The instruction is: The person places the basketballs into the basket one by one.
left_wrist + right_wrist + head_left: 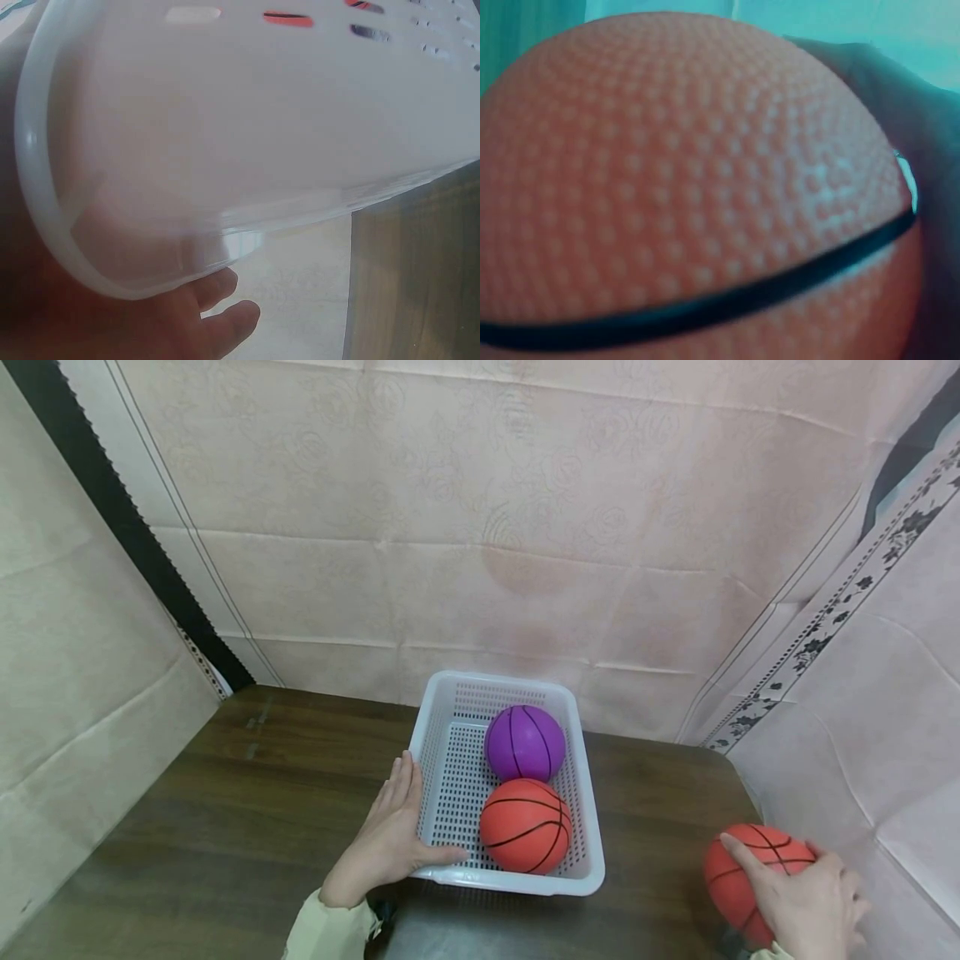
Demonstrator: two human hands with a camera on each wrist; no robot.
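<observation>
A white plastic basket point(592, 827) with slotted walls stands on the table. In it lie a purple toy basketball point(525, 743) and, nearer, an orange-red one point(525, 825), touching. My left hand point(390, 835) holds the basket's near left corner, thumb over the rim and fingers along the left side. The left wrist view shows the basket's outer wall point(225, 127) close up, with fingertips point(236, 322) past the rim. Off to the right, my right hand point(810, 902) grips another orange-red toy basketball point(738, 881). That ball's pebbled surface point(667, 172) fills the right wrist view.
The dark wooden table point(300, 827) extends on both sides of the basket. Pale patterned cloth point(487, 527) hangs behind it, with more cloth sheets at left point(75, 693) and right point(862, 735). The right-hand ball is near the right cloth.
</observation>
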